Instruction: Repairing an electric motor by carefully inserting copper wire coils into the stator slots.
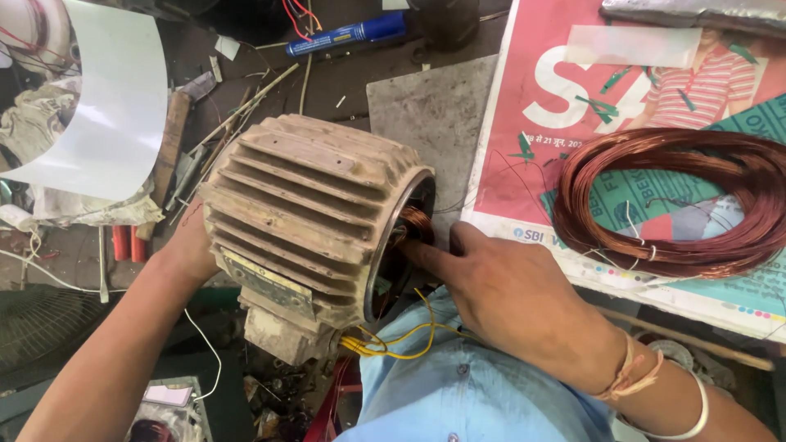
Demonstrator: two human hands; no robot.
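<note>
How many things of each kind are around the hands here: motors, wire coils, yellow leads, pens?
Motor housing: 1
Loose copper coil: 1
Yellow lead bundle: 1
Blue pen: 1
Hands on the motor, left and right: 2
Total: 6

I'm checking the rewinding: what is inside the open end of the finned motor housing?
Inside the finned motor housing, copper winding shows at the rim, where the right hand reaches in with a finger. Yellow wires hang below. Deeper in is dark and hidden.
</note>
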